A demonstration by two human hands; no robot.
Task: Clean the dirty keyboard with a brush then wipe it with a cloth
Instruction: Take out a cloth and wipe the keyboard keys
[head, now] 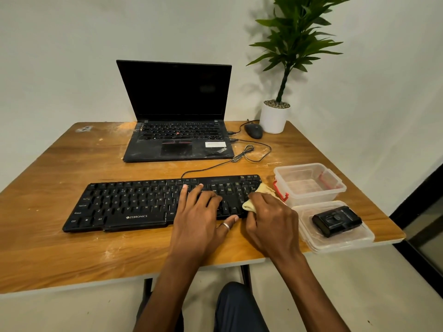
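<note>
A: Where are our grips?
B: Our right grip (271,216) is curled round the yellow cloth (262,190), pressing it on the keyboard (134,204) at its 3 o'clock end. Our left grip (199,212) lies spread, fingers flat on the keys just to 9 o'clock of the cloth.
A: And the keyboard itself?
B: It lies on the worktop (60,255) in front of us, its cable (209,167) running toward 12 o'clock to an open laptop (177,111). At its 3 o'clock, just beside it, we see a clear tub (309,185); nearer us a clear lid (340,242) carries a black object (336,220) we cannot identify. At 1 o'clock stand a mouse (253,130) and a potted plant (273,118)
</note>
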